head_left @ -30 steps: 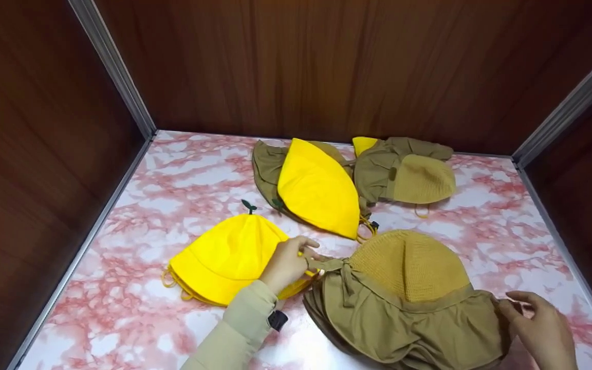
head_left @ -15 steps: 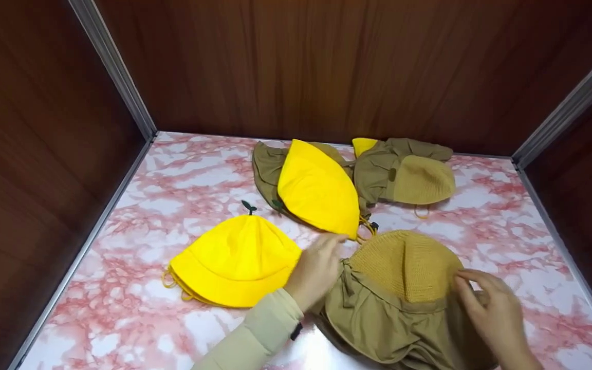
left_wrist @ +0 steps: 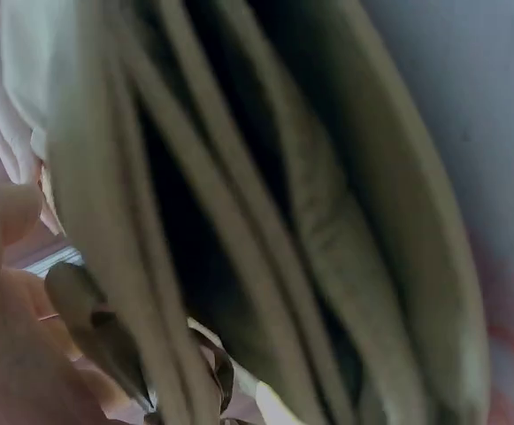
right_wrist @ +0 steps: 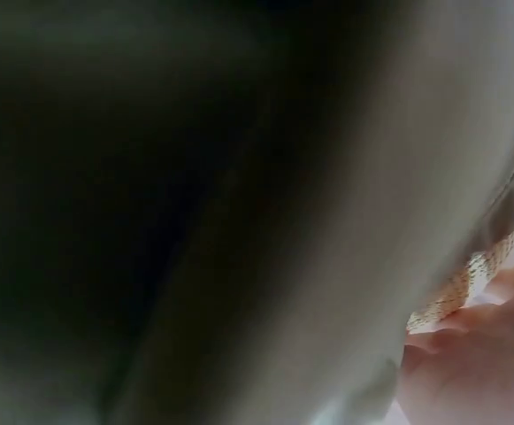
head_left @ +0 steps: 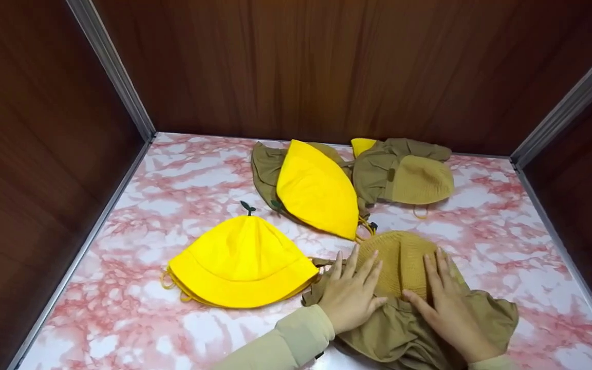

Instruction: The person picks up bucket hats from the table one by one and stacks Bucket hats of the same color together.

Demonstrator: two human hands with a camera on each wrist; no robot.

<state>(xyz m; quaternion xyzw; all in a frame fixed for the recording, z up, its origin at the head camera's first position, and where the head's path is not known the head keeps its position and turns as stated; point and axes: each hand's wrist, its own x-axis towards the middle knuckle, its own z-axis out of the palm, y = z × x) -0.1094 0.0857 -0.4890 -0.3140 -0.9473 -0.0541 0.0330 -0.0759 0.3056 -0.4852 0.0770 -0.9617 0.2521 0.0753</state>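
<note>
A khaki sun hat with a mustard knit crown (head_left: 396,270) and a wide gathered brim (head_left: 393,334) lies at the front right in the head view. My left hand (head_left: 351,297) rests on its left side, fingers spread and straight over crown and brim. On the other side lies my right hand (head_left: 449,311), its straight fingers pointing up along the crown. Several brim layers (left_wrist: 239,212) stacked one under another show in the left wrist view, beside my left hand (left_wrist: 13,345). Blurred brim cloth (right_wrist: 354,230) fills most of the right wrist view.
Left of my hands stands a yellow bucket hat (head_left: 242,257) with a green sprout on top. Behind, another yellow hat (head_left: 316,190) leans over a khaki one (head_left: 265,167), beside a khaki knit-crowned hat (head_left: 422,180). Wood-grain panels (head_left: 301,67) enclose the marbled tabletop (head_left: 121,288).
My left hand has let go of the tie at the hat's side and moved right onto the hat. My right hand has come inward from the brim's right edge onto the crown.
</note>
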